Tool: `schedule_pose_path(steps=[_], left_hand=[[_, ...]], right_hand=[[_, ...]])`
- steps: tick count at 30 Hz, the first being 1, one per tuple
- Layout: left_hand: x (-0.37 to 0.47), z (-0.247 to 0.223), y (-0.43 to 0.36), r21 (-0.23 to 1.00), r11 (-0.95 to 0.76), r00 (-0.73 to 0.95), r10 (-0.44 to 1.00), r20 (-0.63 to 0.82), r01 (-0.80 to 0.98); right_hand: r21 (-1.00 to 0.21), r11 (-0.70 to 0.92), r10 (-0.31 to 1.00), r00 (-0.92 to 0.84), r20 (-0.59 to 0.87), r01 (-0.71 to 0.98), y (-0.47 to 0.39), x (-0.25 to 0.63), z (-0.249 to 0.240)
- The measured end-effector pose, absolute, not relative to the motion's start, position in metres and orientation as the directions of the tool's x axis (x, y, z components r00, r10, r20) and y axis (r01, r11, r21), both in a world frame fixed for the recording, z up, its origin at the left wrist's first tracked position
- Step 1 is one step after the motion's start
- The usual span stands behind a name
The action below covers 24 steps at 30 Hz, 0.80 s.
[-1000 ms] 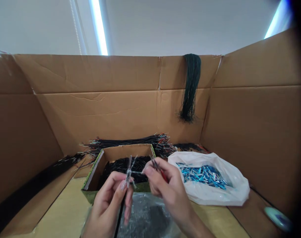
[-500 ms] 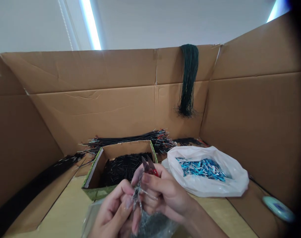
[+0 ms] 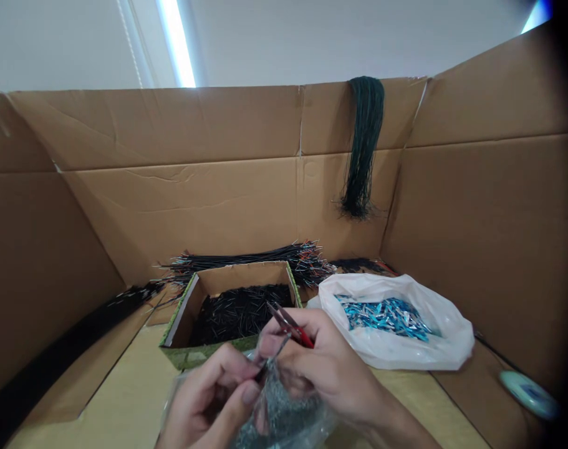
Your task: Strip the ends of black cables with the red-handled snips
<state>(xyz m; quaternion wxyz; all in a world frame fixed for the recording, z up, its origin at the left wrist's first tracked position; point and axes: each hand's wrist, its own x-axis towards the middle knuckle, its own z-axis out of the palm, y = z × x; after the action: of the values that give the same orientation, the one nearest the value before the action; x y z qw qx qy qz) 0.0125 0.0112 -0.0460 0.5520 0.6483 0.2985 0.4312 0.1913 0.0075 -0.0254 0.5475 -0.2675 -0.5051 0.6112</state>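
Note:
Red-handled thread snips (image 3: 306, 337) rest in my right hand (image 3: 323, 362), their blades pointing up and to the left past the fingers. My left hand (image 3: 218, 396) is closed in a pinch on a thin dark piece, too small and partly covered to name. Between the two hands a thin silvery strip (image 3: 284, 343) shows close to my right fingertips. Just below the hands lies a clear plastic bag (image 3: 295, 418) with a tangle of fine silvery bits in it, partly hidden by my hands.
Behind my hands stands a green-edged box (image 3: 178, 318) of short black pieces. A white bag (image 3: 445, 337) of blue and silver pieces sits right. Bundled black wires (image 3: 246, 259) lie behind; dark green strands (image 3: 365, 137) hang over the cardboard wall (image 3: 209, 199). More black strands (image 3: 68, 346) lie left.
The spread cluster of silvery twisted ends between my hands no longer shows. My right hand and the snips have shifted slightly right, and more of the clear bag is visible.

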Motion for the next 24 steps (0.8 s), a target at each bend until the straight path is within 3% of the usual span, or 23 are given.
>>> schedule_pose_path(steps=[4, 7, 10, 12, 13, 15, 19, 21, 24], left_hand=[[0.014, -0.042, 0.015, 0.967, -0.254, 0.331, 0.913, 0.238, 0.007], [0.012, -0.041, 0.02, 0.972, -0.233, 0.352, 0.911, 0.213, 0.012], [0.011, -0.04, 0.021, 0.971, -0.237, 0.386, 0.9, 0.203, 0.04], [0.011, -0.04, 0.019, 0.965, -0.26, 0.404, 0.888, 0.22, 0.046], [0.012, -0.04, 0.017, 0.961, -0.274, 0.414, 0.88, 0.234, 0.038], [0.013, -0.041, 0.014, 0.957, -0.291, 0.433, 0.864, 0.257, 0.014], [0.01, -0.043, 0.011, 0.952, -0.305, 0.466, 0.84, 0.278, -0.019], [0.007, -0.044, 0.01, 0.947, -0.321, 0.478, 0.829, 0.291, -0.019], [0.001, -0.044, 0.008, 0.938, -0.345, 0.504, 0.81, 0.3, -0.003]], right_hand=[[-0.935, 0.342, 0.94, 0.032, 0.34, -0.091, 0.011, 0.207, -0.016], [-0.838, 0.468, 0.824, 0.203, 0.529, 0.281, -0.002, 0.212, -0.012], [-0.622, 0.521, 0.738, 0.059, 0.673, 0.584, -0.022, 0.206, -0.017], [-0.497, 0.535, 0.722, -0.063, 0.69, 0.683, -0.032, 0.199, -0.022], [-0.485, 0.53, 0.731, -0.085, 0.677, 0.695, -0.034, 0.197, -0.023], [-0.591, 0.491, 0.791, -0.043, 0.611, 0.639, -0.037, 0.193, -0.021], [-0.899, 0.342, 0.932, 0.026, 0.362, 0.272, -0.034, 0.189, -0.011], [-0.95, 0.289, 0.957, -0.027, 0.288, 0.122, -0.032, 0.188, -0.007], [-0.968, 0.248, 0.966, -0.086, 0.244, 0.04, -0.032, 0.186, -0.005]])
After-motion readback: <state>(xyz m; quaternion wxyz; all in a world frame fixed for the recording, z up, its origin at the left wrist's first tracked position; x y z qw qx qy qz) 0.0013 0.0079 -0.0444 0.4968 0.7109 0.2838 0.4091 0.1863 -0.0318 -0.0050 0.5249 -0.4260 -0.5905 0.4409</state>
